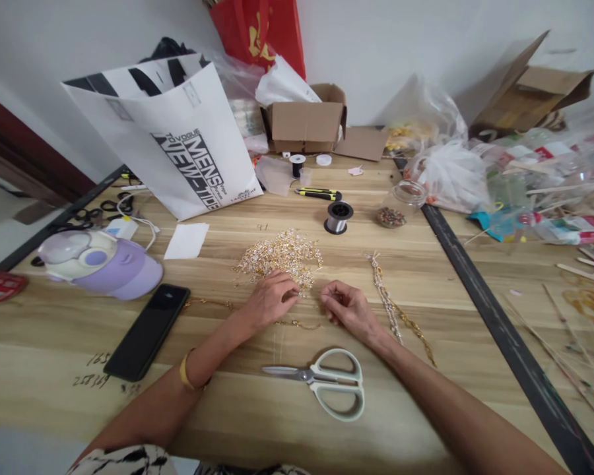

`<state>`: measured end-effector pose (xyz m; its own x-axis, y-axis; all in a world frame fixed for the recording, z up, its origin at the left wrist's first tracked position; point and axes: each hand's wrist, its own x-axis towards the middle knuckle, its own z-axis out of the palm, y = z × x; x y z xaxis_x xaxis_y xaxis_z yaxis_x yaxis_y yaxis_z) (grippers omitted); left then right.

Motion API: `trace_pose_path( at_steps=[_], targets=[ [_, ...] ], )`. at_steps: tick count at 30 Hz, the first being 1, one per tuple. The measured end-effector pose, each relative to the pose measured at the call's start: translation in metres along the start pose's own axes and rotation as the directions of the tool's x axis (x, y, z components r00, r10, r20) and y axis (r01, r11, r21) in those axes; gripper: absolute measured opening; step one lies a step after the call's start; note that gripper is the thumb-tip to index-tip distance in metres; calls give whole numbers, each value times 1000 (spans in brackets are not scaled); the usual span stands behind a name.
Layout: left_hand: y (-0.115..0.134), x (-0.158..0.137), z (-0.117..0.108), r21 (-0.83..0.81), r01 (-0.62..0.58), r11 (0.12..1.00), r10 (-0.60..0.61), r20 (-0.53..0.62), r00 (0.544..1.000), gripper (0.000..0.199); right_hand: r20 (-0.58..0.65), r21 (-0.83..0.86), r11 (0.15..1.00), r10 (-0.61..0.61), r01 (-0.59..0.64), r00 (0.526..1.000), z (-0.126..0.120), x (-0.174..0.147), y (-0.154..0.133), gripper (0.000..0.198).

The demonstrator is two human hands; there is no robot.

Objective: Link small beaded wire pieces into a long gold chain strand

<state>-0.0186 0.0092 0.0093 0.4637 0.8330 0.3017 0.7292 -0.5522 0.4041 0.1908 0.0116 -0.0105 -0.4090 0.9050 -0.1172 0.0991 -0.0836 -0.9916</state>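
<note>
My left hand (pixel 271 298) is at the near edge of a pile of small gold and clear beads (pixel 280 254), thumb and fingers pinched together. Whatever lies between those fingertips is too small to name. Across a small gap, my right hand (pixel 347 307) is also closed in a pinch, and its fingertips hide what they hold. A short beaded chain (pixel 297 324) rests on the table just below the hands. Nearer to me lie scissors (pixel 321 381) with pale handles, their blades pointing left. Silver and gold bead strands (pixel 389 300) lie right of my right hand.
Behind the beads stand a wire spool (pixel 338 218), a utility knife (pixel 319 194) and a jar of beads (pixel 396 208). To the left are a phone (pixel 148 332), a purple cup-like item (pixel 101 264) and a white paper bag (pixel 178 138). Plastic bags (pixel 453 175) crowd the back right.
</note>
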Motion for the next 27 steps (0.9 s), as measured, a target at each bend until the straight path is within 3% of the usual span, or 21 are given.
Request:
trace_pose_path(
  at_steps=[4,13,22,27],
  targets=[
    [1,-1,1,82,-35,996,32,35,999,5,6,-26,1000,-11,11,1000,0,0,-2,19],
    [-3,3,8,-22,47,999,-50,-138,989,13,7,-15,1000,-14,14,1000,0,0,-1,20],
    [4,6,2,50,-20,999,19,12,1000,18,7,21,1000,15,-15,1000,-2,1,-4,25],
    [2,8,4,47,-8,999,8,5,1000,14,3,11,1000,18,-18,1000,-2,1,-5,26]
  ],
)
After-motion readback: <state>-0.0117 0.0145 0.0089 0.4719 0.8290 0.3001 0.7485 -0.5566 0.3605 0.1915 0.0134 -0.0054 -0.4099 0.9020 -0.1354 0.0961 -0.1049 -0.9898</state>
